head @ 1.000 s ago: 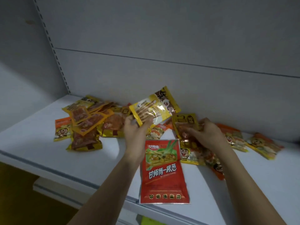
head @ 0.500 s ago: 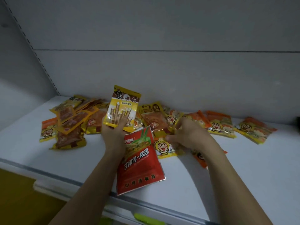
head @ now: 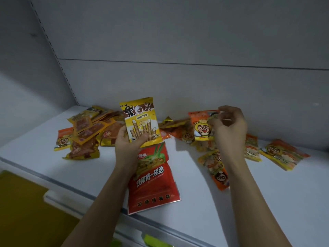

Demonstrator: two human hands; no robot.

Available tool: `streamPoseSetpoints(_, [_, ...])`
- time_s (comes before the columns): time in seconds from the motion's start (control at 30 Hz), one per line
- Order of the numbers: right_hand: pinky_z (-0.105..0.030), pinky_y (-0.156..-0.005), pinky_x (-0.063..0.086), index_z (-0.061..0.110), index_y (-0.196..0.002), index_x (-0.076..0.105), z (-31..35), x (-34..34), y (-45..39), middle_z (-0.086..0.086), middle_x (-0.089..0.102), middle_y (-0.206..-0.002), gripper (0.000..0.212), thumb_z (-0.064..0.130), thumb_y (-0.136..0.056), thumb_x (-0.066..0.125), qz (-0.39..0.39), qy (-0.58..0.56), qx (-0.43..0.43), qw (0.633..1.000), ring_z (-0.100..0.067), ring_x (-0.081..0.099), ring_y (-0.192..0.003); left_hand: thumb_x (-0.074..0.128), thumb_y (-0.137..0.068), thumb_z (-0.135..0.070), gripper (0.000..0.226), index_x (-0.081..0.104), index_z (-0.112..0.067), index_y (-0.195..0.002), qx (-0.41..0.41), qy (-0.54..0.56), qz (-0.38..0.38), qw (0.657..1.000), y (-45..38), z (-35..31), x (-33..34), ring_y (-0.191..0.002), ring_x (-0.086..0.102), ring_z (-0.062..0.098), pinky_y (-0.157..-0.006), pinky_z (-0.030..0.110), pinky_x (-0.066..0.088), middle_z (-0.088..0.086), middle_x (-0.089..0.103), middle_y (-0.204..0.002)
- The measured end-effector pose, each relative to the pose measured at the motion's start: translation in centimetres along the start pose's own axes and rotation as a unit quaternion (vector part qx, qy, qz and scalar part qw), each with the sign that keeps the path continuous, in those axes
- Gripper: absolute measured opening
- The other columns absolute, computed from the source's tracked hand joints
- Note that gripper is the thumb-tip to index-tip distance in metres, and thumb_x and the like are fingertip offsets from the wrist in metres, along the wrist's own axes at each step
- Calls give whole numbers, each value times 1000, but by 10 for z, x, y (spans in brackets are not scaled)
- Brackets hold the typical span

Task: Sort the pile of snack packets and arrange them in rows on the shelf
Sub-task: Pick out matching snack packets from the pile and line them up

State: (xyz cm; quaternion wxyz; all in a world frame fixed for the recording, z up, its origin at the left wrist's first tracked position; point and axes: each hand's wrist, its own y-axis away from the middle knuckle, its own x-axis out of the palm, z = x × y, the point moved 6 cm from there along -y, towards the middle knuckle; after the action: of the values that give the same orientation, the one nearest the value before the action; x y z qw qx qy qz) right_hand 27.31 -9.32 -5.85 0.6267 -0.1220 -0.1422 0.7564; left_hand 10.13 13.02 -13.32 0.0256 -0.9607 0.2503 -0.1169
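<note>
1. at the left, a loose heap of flat yellow-and-brown packets [head: 89, 129] lies overlapped on the white shelf [head: 35, 154], with a small orange cartoon packet [head: 63, 139] at its near-left edge; they look like thin, glossy sealed film with crimped ends, dropped there unsorted.
2. the left hand [head: 127, 145] holds a yellow wafer-roll packet [head: 141, 120] upright, thumb across its lower front and fingers behind; i judge it is held face-on so the print can be read before it is assigned a row. its grip is closed around the lower edge only.
3. just below, a large red packet [head: 153, 180] lies flat on the shelf, its lower end reaching the front edge and its top tucked under the left hand; it is puffier and wider than the rest, and probably set apart as its own kind.
4. the right hand [head: 229, 129] has its fingers curled, pinching the edge of an orange-and-yellow cartoon packet [head: 203, 127] lifted off the pile behind; the grip is a light fingertip pinch, suited to slippery film.
5. under and right of that wrist, more orange cartoon packets [head: 284, 154] lie scattered and crinkled, none yet in rows.
</note>
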Motion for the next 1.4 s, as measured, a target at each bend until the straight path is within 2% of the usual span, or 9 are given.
streamPoseSetpoints(0.3, [-15, -69, 48, 21, -108, 58, 1, 20, 8, 3, 58, -90, 34, -4, -86, 65, 66, -58, -44, 995, -4, 59, -84, 70, -90, -17, 27, 61, -31, -111, 28, -71, 37, 996, 0, 1, 11, -96, 72, 28, -85, 57, 57, 2, 74, -104])
streamPoseSetpoints(0.5, [-27, -63, 47, 25, -85, 61, -43, 64, 26, 2, 64, -81, 28, -2, -81, 68, 224, 162, 27, 961, -19, 60, -75, 58, -99, -6, 23, 60, -27, -108, -3, -7, 2, 1000, -8, -8, 6, -95, 74, 23, -78, 41, 60, 2, 74, -106])
streamPoseSetpoints(0.63, [-35, -78, 45, 13, -95, 67, -18, 78, 16, -6, 58, -94, 10, 10, -85, 67, 160, 319, -86, 930, -30, 60, -91, 57, -99, -4, 24, 59, -27, -106, 10, 1, -9, 1000, -32, -32, -30, -91, 74, 18, -77, 39, 60, -5, 75, -97])
streamPoseSetpoints(0.83, [-37, -78, 51, 19, -84, 64, 20, 218, 17, -1, 68, -84, 9, 11, -87, 65, 316, 207, -44, 925, -22, 64, -82, 56, -97, -2, 17, 59, -13, -109, 27, -14, -89, 996, -96, -64, -150, -82, 74, 18, -62, 31, 60, 6, 73, -96])
streamPoseSetpoints(0.97, [-39, -81, 53, 15, -91, 65, 23, 324, 16, -9, 69, -96, 2, 15, -90, 62, 365, 220, 2, 905, -26, 65, -90, 53, -96, -2, 19, 59, -13, -110, 29, -6, -126, 992, -150, -68, -233, -96, 70, 35, -63, 34, 59, 12, 69, -102])
streamPoseSetpoints(1.07, [-40, -85, 54, 8, -98, 65, 14, 393, 13, -16, 68, -110, 11, 13, -89, 65, 358, 252, 24, 899, -31, 64, -102, 49, -95, 5, 46, 47, -16, -136, 36, 8, -112, 993, -187, -63, -268, -100, 70, 29, -57, 30, 60, 11, 64, -120])
streamPoseSetpoints(1.17, [-37, -87, 49, -3, -120, 58, 0, 448, 15, -20, 61, -123, 30, 16, -97, 57, 370, 340, 19, 864, -35, 58, -115, 51, -98, 6, 74, 22, -28, -156, 54, 9, -84, 995, -219, -55, -284, -112, 65, 21, -70, 37, 63, 0, 44, -147])
streamPoseSetpoints(1.3, [-35, -85, 50, 2, -117, 57, -31, 494, 15, -18, 61, -122, 26, 19, -97, 56, 378, 449, 2, 810, -36, 59, -114, 48, -99, 7, 60, 41, -26, -148, 80, -65, -62, 993, -245, -41, -292, -118, 63, 19, -70, 21, 59, 5, 37, -157])
streamPoseSetpoints(1.4, [-41, -91, 53, 6, -114, 58, -47, 510, 15, -16, 61, -122, 27, 24, -94, 61, 374, 510, -26, 775, -36, 59, -111, 50, -98, 1, 45, 64, -36, -120, 77, -102, -51, 990, -251, -34, -297, -119, 64, 24, -68, 12, 53, 13, 38, -158])
